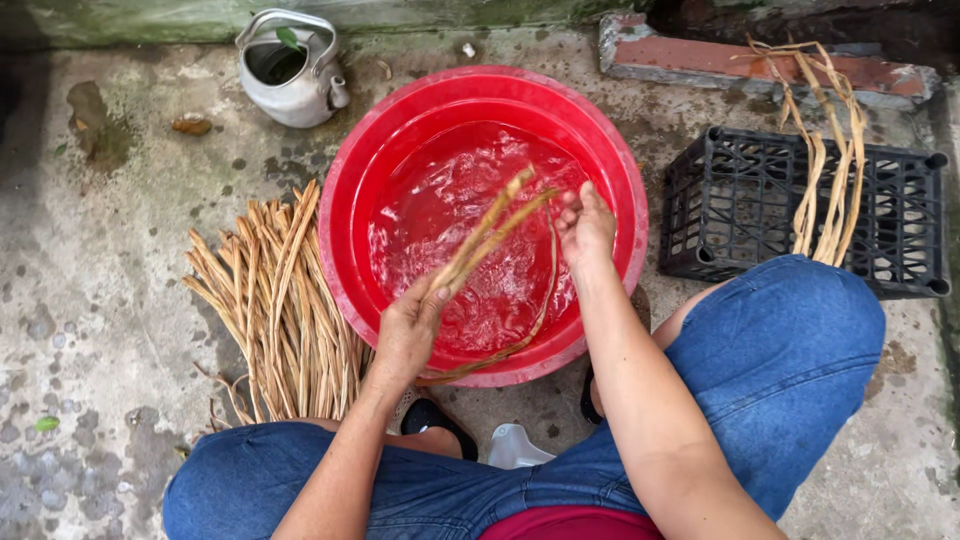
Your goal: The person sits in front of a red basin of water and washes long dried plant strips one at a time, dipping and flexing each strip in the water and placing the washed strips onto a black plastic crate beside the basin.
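A glossy red basin [620, 170] sits at centre. Tan, straw-coloured strips [285, 310] lie at nine o'clock; a dull silver kettle [290, 75] at eleven. At three o'clock, a black lattice-patterned crate [740, 200]. Blue denim jeans [780, 350] fill six o'clock.

Floor: mottled grey concrete [120, 330], damp-stained, lay under flat daylight.
Wall: mossy base [150, 20] ran along 12 o'clock.
Brick: red, weathered [700, 60], at 1 o'clock.
Kettle: dull metal [290, 85], at 11 o'clock.
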Demonstrator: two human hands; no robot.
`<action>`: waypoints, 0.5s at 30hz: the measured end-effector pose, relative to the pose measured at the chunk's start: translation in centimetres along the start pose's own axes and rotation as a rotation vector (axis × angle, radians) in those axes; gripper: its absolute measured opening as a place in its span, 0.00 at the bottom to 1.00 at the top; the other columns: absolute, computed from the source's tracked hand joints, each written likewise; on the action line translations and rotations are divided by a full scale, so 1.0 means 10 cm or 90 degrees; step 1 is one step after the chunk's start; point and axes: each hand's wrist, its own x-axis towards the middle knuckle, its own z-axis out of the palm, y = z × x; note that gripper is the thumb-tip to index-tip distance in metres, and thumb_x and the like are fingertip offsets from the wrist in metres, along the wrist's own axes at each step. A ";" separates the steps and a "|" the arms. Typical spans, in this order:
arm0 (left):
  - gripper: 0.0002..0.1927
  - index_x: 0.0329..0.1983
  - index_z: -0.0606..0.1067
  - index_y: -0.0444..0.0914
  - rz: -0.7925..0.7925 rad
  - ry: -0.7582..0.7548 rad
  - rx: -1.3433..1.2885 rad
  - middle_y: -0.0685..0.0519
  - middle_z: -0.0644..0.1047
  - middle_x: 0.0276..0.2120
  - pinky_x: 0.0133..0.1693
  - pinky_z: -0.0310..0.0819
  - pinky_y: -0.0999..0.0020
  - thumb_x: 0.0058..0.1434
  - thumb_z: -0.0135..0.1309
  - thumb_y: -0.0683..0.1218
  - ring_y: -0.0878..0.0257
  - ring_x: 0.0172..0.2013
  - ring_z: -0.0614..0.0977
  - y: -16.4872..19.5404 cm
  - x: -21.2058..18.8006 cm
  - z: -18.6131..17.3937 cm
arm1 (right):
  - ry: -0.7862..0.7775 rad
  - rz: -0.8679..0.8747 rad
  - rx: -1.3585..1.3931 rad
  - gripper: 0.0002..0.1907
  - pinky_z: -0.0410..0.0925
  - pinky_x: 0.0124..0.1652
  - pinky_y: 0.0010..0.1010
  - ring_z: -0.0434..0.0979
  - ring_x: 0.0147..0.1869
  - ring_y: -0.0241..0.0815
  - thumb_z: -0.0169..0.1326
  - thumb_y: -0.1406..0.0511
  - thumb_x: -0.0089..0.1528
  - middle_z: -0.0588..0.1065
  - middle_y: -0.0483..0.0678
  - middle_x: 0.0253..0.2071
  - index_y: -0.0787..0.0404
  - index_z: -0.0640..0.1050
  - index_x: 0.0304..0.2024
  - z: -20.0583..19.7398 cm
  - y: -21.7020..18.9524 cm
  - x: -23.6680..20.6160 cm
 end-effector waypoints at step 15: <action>0.19 0.63 0.74 0.46 0.080 0.010 0.217 0.44 0.83 0.47 0.45 0.79 0.64 0.69 0.51 0.50 0.56 0.46 0.87 0.00 -0.02 0.09 | -0.459 0.345 -0.273 0.24 0.51 0.16 0.16 0.59 0.18 0.24 0.61 0.52 0.63 0.70 0.40 0.23 0.65 0.80 0.50 0.23 0.61 -0.76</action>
